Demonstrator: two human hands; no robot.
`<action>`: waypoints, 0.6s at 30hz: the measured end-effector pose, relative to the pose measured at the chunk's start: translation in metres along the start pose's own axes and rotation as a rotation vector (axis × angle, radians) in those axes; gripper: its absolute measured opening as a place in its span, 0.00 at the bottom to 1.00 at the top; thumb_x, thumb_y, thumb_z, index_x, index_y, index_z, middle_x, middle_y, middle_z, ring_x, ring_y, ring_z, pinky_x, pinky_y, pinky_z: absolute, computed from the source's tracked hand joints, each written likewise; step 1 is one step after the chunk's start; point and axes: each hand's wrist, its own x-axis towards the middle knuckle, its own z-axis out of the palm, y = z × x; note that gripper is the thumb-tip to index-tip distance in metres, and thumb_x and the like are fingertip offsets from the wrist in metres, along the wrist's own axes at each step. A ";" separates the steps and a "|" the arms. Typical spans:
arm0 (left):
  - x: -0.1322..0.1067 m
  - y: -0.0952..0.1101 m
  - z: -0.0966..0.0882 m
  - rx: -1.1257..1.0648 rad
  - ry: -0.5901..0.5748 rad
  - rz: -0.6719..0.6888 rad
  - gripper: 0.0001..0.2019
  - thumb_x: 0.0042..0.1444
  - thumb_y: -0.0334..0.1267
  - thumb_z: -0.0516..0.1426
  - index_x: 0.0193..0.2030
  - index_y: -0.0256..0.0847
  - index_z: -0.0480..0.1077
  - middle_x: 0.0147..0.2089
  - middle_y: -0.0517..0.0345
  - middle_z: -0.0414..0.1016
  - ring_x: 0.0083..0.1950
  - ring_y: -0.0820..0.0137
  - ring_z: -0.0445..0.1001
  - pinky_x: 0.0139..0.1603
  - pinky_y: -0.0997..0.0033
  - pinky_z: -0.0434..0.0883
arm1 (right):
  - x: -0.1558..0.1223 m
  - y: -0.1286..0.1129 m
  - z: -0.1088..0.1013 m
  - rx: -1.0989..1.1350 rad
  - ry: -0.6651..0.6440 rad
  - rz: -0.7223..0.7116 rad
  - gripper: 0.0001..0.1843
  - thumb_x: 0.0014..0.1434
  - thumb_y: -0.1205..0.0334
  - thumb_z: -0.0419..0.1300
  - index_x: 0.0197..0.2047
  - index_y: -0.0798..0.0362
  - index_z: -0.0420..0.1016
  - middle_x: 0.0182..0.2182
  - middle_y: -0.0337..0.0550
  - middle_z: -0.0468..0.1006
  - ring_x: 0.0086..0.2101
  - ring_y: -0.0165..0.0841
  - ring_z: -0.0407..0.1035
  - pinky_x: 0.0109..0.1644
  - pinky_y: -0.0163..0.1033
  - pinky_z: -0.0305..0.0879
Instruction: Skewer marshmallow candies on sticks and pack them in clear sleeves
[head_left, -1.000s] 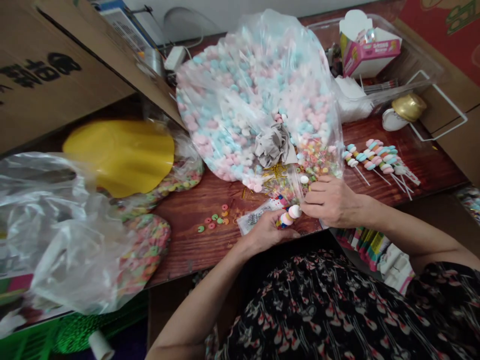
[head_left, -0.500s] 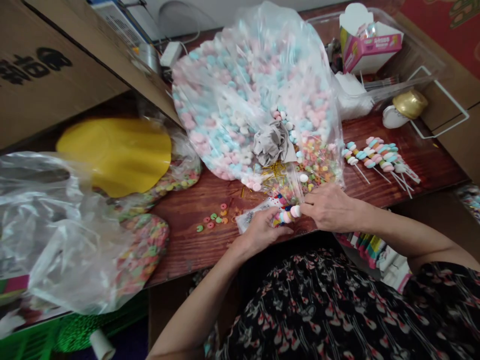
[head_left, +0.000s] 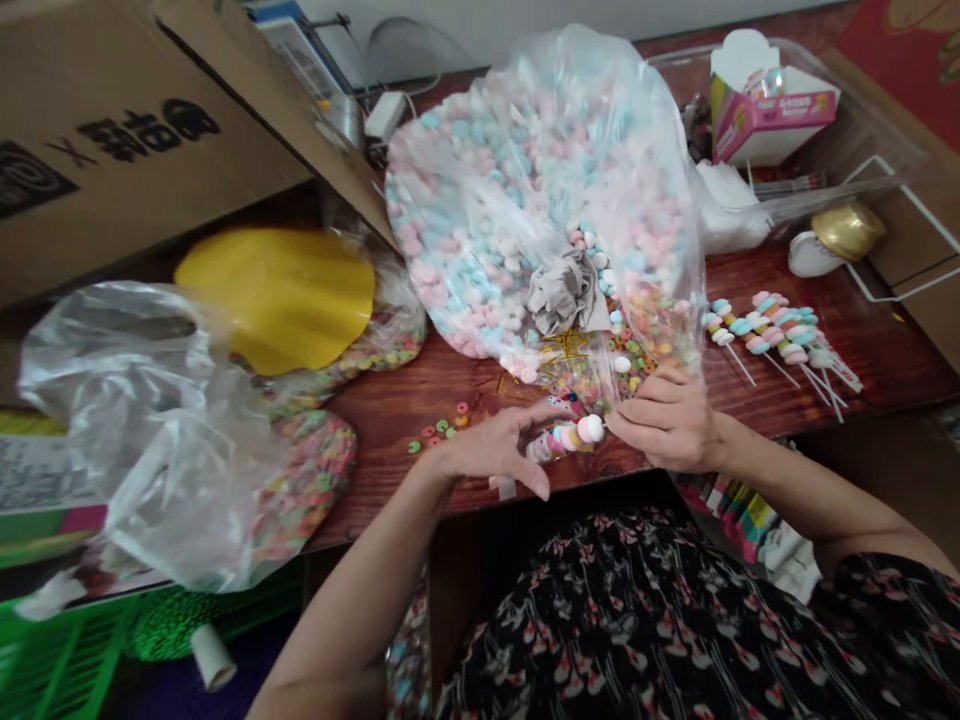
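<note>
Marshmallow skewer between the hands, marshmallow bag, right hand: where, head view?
marshmallow skewer (head_left: 568, 438), head view, on its middle pieces
marshmallow bag (head_left: 517, 190), head view, on its upper middle
right hand (head_left: 664, 420), head view, on its back

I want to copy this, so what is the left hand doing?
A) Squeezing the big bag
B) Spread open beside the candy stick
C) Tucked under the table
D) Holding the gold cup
B. The left hand is open with its fingers spread, right beside the candy stick, while the right hand curls at the stick's end.
</note>
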 end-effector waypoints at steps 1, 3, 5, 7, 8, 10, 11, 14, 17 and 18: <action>0.000 0.001 -0.006 -0.025 -0.102 -0.046 0.35 0.34 0.41 0.72 0.54 0.41 0.72 0.46 0.53 0.78 0.45 0.63 0.75 0.46 0.68 0.71 | -0.001 0.002 0.001 0.005 0.016 -0.022 0.07 0.62 0.65 0.55 0.40 0.52 0.75 0.30 0.40 0.77 0.33 0.31 0.62 0.39 0.41 0.54; 0.002 -0.002 -0.009 -0.059 -0.261 -0.138 0.21 0.37 0.42 0.71 0.40 0.38 0.76 0.33 0.57 0.78 0.34 0.68 0.74 0.36 0.72 0.71 | -0.001 0.003 0.006 0.010 0.037 -0.065 0.08 0.63 0.65 0.55 0.40 0.52 0.75 0.32 0.40 0.78 0.34 0.31 0.62 0.41 0.41 0.55; 0.006 -0.008 -0.003 -0.086 -0.302 -0.198 0.14 0.40 0.43 0.69 0.31 0.37 0.74 0.25 0.61 0.74 0.26 0.71 0.70 0.29 0.73 0.68 | -0.002 0.003 0.010 0.002 0.044 -0.073 0.08 0.63 0.65 0.54 0.40 0.51 0.75 0.32 0.40 0.78 0.34 0.31 0.62 0.42 0.41 0.55; 0.011 -0.015 0.008 -0.068 -0.186 -0.172 0.12 0.42 0.42 0.68 0.29 0.37 0.73 0.23 0.63 0.71 0.24 0.72 0.68 0.28 0.74 0.67 | 0.000 0.003 0.013 -0.020 0.030 -0.018 0.09 0.63 0.66 0.53 0.39 0.51 0.75 0.29 0.39 0.76 0.32 0.31 0.60 0.42 0.42 0.53; 0.013 -0.018 0.014 -0.035 -0.076 -0.131 0.11 0.43 0.41 0.67 0.31 0.37 0.73 0.24 0.63 0.71 0.25 0.73 0.68 0.29 0.74 0.67 | 0.001 0.003 0.014 -0.035 0.000 0.025 0.10 0.63 0.66 0.52 0.37 0.52 0.75 0.27 0.39 0.75 0.31 0.31 0.59 0.41 0.42 0.52; 0.014 -0.024 0.023 0.071 0.176 -0.034 0.12 0.43 0.38 0.66 0.35 0.38 0.75 0.28 0.64 0.74 0.30 0.72 0.70 0.34 0.75 0.67 | 0.004 0.003 0.013 -0.055 -0.092 0.112 0.10 0.61 0.68 0.52 0.34 0.53 0.75 0.24 0.39 0.73 0.30 0.32 0.57 0.40 0.42 0.50; 0.014 -0.026 0.026 0.130 0.282 -0.002 0.13 0.44 0.37 0.65 0.38 0.38 0.75 0.30 0.64 0.75 0.32 0.71 0.70 0.36 0.75 0.67 | 0.006 0.004 0.011 -0.051 -0.139 0.143 0.11 0.61 0.69 0.51 0.33 0.54 0.74 0.23 0.39 0.72 0.29 0.32 0.57 0.40 0.42 0.50; 0.010 -0.030 0.027 0.293 0.449 0.011 0.13 0.47 0.38 0.63 0.41 0.40 0.76 0.30 0.64 0.75 0.32 0.71 0.70 0.34 0.77 0.65 | 0.013 0.007 0.003 0.008 -0.228 0.212 0.11 0.61 0.69 0.51 0.32 0.54 0.74 0.23 0.38 0.72 0.30 0.31 0.57 0.39 0.40 0.48; 0.004 -0.030 0.025 0.380 0.492 0.021 0.11 0.50 0.39 0.61 0.40 0.40 0.77 0.30 0.63 0.76 0.31 0.72 0.70 0.32 0.78 0.63 | 0.020 0.009 -0.003 0.069 -0.241 0.259 0.09 0.60 0.69 0.53 0.33 0.54 0.74 0.24 0.38 0.73 0.30 0.30 0.58 0.38 0.39 0.47; 0.003 -0.030 0.025 0.390 0.495 0.029 0.10 0.50 0.39 0.61 0.39 0.40 0.77 0.30 0.63 0.76 0.31 0.72 0.70 0.32 0.78 0.63 | 0.022 0.009 -0.003 0.076 -0.235 0.264 0.09 0.59 0.69 0.53 0.33 0.55 0.75 0.24 0.38 0.73 0.30 0.30 0.58 0.38 0.39 0.46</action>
